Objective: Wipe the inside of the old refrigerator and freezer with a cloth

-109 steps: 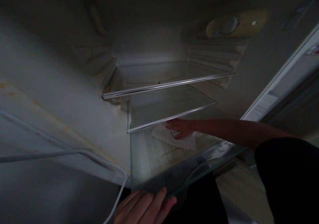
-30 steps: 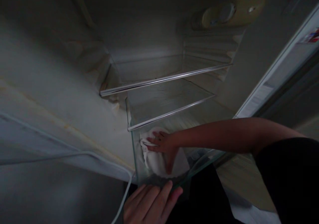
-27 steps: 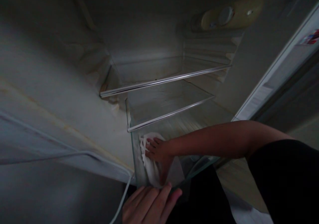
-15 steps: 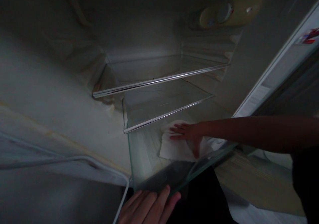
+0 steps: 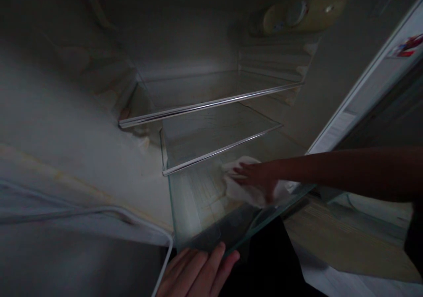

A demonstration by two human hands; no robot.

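A glass shelf (image 5: pixel 190 200) juts out from inside a fridge, low in the view. My left hand (image 5: pixel 200 270) grips its front edge, with the fingers lying over the glass. On the right part of the same shelf lies a white cloth (image 5: pixel 241 192). My right hand (image 5: pixel 257 178) rests flat on this cloth, its fingers spread and a little blurred, pressing it against the glass.
Two shelves with metal front trims, an upper one (image 5: pixel 211 105) and a lower one (image 5: pixel 223 150), sit further in. A yellowish control housing (image 5: pixel 307 12) is at the upper right. A pale rail (image 5: pixel 132 218) curves at the lower left.
My right hand and the cloth have slid a little to the right over the glass, baring more of it. My left hand has stayed at the front edge. The view has shifted slightly.
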